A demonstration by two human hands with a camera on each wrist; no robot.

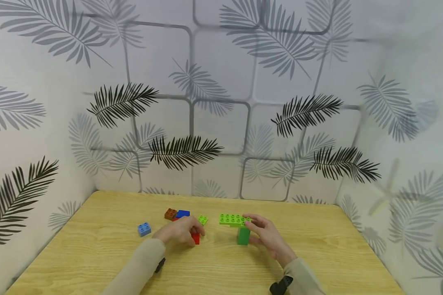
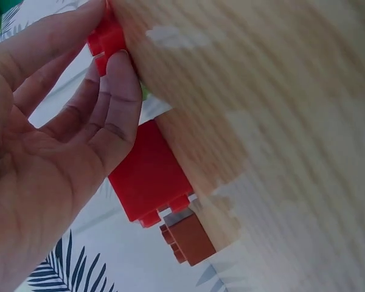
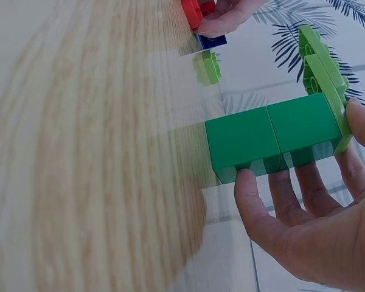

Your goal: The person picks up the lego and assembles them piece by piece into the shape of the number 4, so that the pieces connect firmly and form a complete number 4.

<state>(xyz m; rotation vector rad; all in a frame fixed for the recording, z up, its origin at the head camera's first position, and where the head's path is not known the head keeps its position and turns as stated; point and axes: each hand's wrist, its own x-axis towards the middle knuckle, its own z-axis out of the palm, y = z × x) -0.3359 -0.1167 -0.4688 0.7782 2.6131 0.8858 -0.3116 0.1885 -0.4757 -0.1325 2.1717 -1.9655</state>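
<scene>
My left hand (image 1: 180, 229) pinches a small red toy building brick (image 2: 107, 41) between thumb and fingers, low over the table. To its right stands a small structure: two green bricks (image 3: 243, 143) stacked upright with a long lime-green studded plate (image 1: 229, 220) on top, overhanging to the left. A second lime piece sits under the overhang. My right hand (image 1: 268, 237) holds this structure from the right, its thumb at the plate and its fingers along the green bricks. Another red brick (image 2: 151, 173) lies behind the left hand, mostly hidden in the head view.
Around the left hand, on the wooden table (image 1: 214, 270), lie a light blue brick (image 1: 144, 229), a brown brick (image 1: 170, 213), a dark blue brick (image 1: 183, 213) and a small lime brick (image 1: 202, 220). A leaf-patterned wall (image 1: 221, 123) borders the table's back edge.
</scene>
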